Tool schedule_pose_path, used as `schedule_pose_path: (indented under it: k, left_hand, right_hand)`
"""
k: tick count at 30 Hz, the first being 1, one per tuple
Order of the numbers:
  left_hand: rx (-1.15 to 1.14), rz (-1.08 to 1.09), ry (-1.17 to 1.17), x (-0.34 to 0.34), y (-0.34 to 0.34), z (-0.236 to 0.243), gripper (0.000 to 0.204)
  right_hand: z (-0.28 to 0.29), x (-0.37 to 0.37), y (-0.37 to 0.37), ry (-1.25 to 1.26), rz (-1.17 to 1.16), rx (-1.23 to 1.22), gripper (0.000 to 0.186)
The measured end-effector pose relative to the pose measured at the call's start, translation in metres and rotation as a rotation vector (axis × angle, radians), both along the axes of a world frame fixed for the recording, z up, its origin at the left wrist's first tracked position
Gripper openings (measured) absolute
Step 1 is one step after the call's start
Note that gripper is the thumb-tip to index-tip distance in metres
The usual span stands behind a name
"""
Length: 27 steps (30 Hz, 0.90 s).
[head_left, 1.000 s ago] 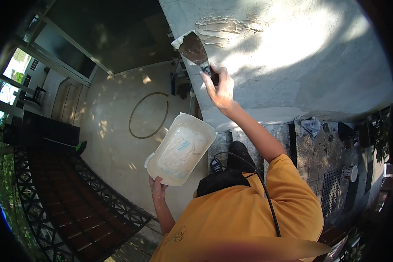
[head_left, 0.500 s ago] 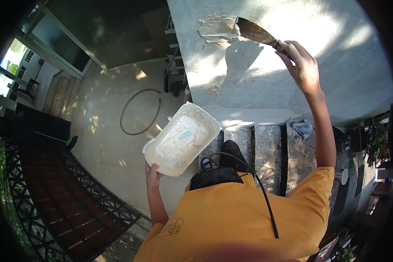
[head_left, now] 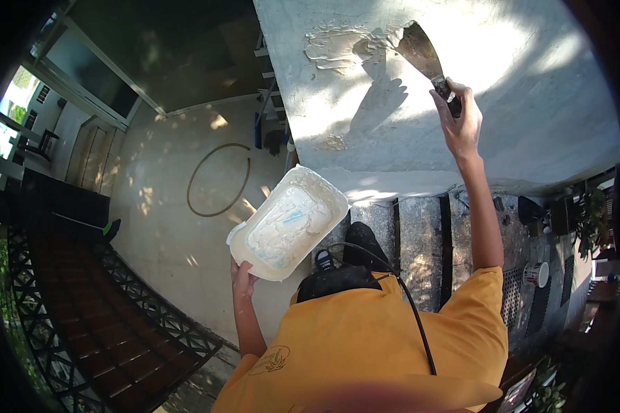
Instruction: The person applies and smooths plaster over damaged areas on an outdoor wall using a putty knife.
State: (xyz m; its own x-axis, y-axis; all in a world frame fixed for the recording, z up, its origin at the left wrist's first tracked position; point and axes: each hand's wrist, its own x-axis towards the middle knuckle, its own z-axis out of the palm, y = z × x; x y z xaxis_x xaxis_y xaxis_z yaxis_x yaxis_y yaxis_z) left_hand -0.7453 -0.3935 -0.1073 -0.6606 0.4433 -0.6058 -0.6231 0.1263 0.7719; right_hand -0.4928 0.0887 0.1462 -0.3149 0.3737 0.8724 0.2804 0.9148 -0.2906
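Observation:
My right hand [head_left: 461, 124] is closed round the handle of a putty knife [head_left: 421, 52], its blade touching the white wall [head_left: 455, 148]. A patch of wet white putty [head_left: 334, 47] lies on the wall to the left of the blade, ridged and uneven. My left hand [head_left: 242, 279] grips the near left corner of a white plastic tub [head_left: 238, 241], tilted in front of my body. White putty [head_left: 289, 221] with a pale blue streak coats the inside of the tub. Most of the left fingers are hidden beneath it.
Stone steps [head_left: 420, 248] run along the wall's foot below me. A hose [head_left: 189, 182] lies curved on the pale floor at left. A dark metal railing [head_left: 145, 296] stands at the lower left. Farther right is a white bucket [head_left: 536, 274]. A black cable [head_left: 417, 310] hangs across my shirt.
The putty knife has moved right along the wall and turned steeper, and my right arm has drawn inward. The putty patch looks more spread out. The tub has hardly moved.

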Motion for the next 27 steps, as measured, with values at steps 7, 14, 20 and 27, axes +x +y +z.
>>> schedule_pose_path:
  k: [7, 14, 20, 27]
  left_hand:
    - [-0.016, 0.026, 0.039, 0.003, 0.002, 0.003, 0.077]
    - [-0.041, 0.156, 0.04, 0.024, -0.006, 0.001, 0.077]
    - [-0.073, 0.201, 0.061, 0.026, -0.007, -0.001, 0.079]
    - [-0.044, 0.158, 0.039, 0.012, -0.008, -0.006, 0.08]
  right_hand:
    - [-0.107, -0.142, -0.07, 0.744, 0.227, -0.575, 0.036]
    - [-0.088, -0.235, -0.103, 0.966, 0.445, -1.233, 0.038]
    - [-0.117, -0.197, -0.077, 0.59, 0.308, -0.625, 0.031]
    - [-0.039, -0.009, 0.032, -0.124, 0.071, -0.06, 0.025]
